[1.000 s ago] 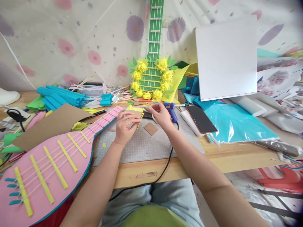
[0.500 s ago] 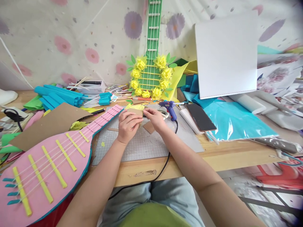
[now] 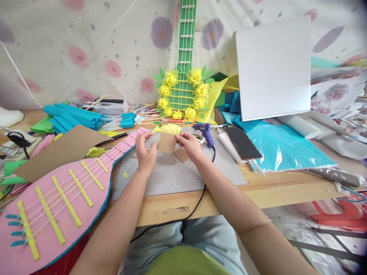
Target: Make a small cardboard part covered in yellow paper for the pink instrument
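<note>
A small brown cardboard piece (image 3: 167,143) is pinched at its right edge by my right hand (image 3: 189,146), above the grey cutting mat (image 3: 172,179). My left hand (image 3: 145,151) is off to the left of the cardboard, fingers apart, with nothing in it, near the neck of the pink paper guitar (image 3: 71,183). Yellow crepe paper (image 3: 171,128) lies just behind the held piece. Another cardboard scrap (image 3: 181,154) rests on the mat under my right hand. To the right of that hand lies a blue glue gun (image 3: 205,133).
A green paper guitar (image 3: 185,88) with yellow paper flowers stands at the back. The glue gun's black cord (image 3: 200,200) runs over the table's front edge. A phone (image 3: 243,142) and wrapped blue paper (image 3: 286,147) lie at right, with a white board (image 3: 273,68) behind.
My left hand has let go of the cardboard piece and moved slightly left, its fingers opening. The cardboard now shows its flat face, still in my right hand.
</note>
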Available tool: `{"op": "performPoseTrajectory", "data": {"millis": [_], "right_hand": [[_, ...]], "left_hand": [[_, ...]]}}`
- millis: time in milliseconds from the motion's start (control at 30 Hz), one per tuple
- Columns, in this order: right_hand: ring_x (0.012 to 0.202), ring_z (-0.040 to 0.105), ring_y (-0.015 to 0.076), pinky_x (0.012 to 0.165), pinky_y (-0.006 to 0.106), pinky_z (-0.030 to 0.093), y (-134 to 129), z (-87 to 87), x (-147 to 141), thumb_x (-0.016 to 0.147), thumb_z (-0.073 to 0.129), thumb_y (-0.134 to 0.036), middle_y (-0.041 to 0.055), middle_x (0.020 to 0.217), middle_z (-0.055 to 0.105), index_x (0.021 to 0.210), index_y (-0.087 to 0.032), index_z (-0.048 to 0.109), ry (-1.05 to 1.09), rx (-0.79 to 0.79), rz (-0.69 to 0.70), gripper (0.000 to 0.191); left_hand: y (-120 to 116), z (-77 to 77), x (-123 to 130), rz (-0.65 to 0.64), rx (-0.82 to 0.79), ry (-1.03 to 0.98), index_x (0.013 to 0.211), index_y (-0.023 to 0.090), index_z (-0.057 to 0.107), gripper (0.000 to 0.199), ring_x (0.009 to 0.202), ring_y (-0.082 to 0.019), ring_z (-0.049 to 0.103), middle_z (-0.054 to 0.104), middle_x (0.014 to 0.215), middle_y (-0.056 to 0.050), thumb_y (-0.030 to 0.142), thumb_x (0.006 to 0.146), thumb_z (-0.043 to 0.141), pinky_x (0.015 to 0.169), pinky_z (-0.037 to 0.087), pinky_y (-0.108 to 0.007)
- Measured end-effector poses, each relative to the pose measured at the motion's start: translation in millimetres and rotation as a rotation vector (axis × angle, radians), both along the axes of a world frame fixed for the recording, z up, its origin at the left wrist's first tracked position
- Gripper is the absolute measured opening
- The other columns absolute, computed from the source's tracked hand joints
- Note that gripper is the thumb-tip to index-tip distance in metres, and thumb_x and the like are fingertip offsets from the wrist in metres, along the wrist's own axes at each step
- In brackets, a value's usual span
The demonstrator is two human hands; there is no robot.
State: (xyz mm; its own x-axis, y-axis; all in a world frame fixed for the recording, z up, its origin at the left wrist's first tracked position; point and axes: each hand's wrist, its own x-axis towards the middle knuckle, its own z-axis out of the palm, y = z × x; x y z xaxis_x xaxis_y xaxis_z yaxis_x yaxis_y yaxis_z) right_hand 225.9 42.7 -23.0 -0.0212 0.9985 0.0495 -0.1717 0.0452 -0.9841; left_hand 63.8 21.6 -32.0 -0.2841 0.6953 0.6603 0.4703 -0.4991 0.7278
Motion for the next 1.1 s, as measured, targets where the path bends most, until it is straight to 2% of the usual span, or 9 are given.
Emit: {"op": "performPoseTrajectory", "data": {"millis": [67, 167, 267, 400, 700, 900, 1000, 1100], "right_hand": [[0.052, 0.036, 0.0071, 0.053, 0.024, 0.029, -0.8, -1.3, -1.5, 0.057, 0.067, -0.043, -0.0045, 0.059, 0.048, 0.063, -0.019, 0.052, -0.048, 0.011, 0.012, 0.029], [0.053, 0.037, 0.0077, 0.053, 0.025, 0.029, -0.5, -3.2, -3.6, 0.06, 0.064, -0.042, -0.0043, 0.06, 0.048, 0.065, -0.019, 0.052, -0.124, 0.051, 0.022, 0.027], [0.053, 0.038, 0.0086, 0.053, 0.025, 0.031, 0.0, -4.0, -4.0, 0.063, 0.061, -0.042, -0.004, 0.061, 0.047, 0.065, -0.02, 0.05, -0.183, 0.119, 0.041, 0.025], [0.059, 0.043, 0.0114, 0.057, 0.026, 0.036, -0.6, -6.3, -3.3, 0.068, 0.057, -0.04, -0.0022, 0.064, 0.049, 0.066, -0.021, 0.049, -0.291, 0.226, 0.023, 0.021], [0.07, 0.049, 0.0146, 0.064, 0.029, 0.041, -1.0, -14.8, -3.1, 0.074, 0.051, -0.031, 0.0014, 0.077, 0.051, 0.073, -0.021, 0.052, -0.451, 0.345, -0.017, 0.01], [0.07, 0.048, 0.0138, 0.063, 0.029, 0.042, 0.5, -15.6, -0.9, 0.074, 0.051, -0.032, 0.0013, 0.078, 0.048, 0.072, -0.021, 0.05, -0.418, 0.326, -0.013, 0.011], [0.064, 0.048, 0.0125, 0.059, 0.027, 0.042, 3.2, -18.5, 0.1, 0.073, 0.052, -0.035, -0.0006, 0.072, 0.048, 0.073, -0.021, 0.049, -0.356, 0.245, 0.065, 0.015], [0.061, 0.048, 0.0122, 0.057, 0.027, 0.042, 5.4, -21.7, 1.3, 0.072, 0.052, -0.036, -0.0016, 0.069, 0.048, 0.073, -0.02, 0.049, -0.364, 0.204, 0.103, 0.016]], "left_hand": [[8.7, -2.9, -3.8, -0.063, -0.182, -0.256, 0.082, 0.018, 0.061, 0.014, 0.084, -0.017, 0.055, 0.06, 0.086, -0.004, 0.027, 0.071, 0.056, 0.083, 0.043, -0.034], [15.7, -3.6, -4.8, -0.227, -0.364, -0.485, 0.079, 0.018, 0.064, 0.025, 0.081, -0.016, 0.056, 0.062, 0.081, -0.003, 0.039, 0.065, 0.065, 0.079, 0.043, -0.03], [15.0, -1.0, -3.0, -0.321, -0.414, -0.535, 0.082, 0.018, 0.065, 0.032, 0.078, -0.014, 0.055, 0.062, 0.079, -0.002, 0.036, 0.056, 0.072, 0.075, 0.043, -0.028], [12.9, -0.7, -1.1, -0.303, -0.388, -0.548, 0.082, 0.017, 0.064, 0.035, 0.073, -0.011, 0.054, 0.061, 0.077, -0.001, 0.032, 0.052, 0.075, 0.071, 0.043, -0.026], [18.5, -14.0, -0.1, -0.261, -0.339, -0.467, 0.068, 0.016, 0.057, 0.025, 0.064, -0.011, 0.053, 0.058, 0.067, 0.002, 0.03, 0.055, 0.073, 0.066, 0.045, -0.025], [14.1, -7.9, -5.2, -0.149, -0.073, -0.062, 0.064, 0.017, 0.056, 0.014, 0.075, -0.013, 0.053, 0.057, 0.071, 0.001, 0.023, 0.062, 0.068, 0.076, 0.043, -0.028], [11.6, -5.4, -8.2, -0.149, -0.061, 0.047, 0.075, 0.018, 0.06, 0.012, 0.072, -0.013, 0.051, 0.058, 0.073, 0.001, 0.023, 0.065, 0.067, 0.074, 0.043, -0.028], [13.9, -9.1, -11.3, -0.209, -0.128, 0.092, 0.095, 0.02, 0.063, 0.03, 0.072, -0.013, 0.051, 0.059, 0.08, -0.001, 0.026, 0.066, 0.067, 0.072, 0.044, -0.028]]}}
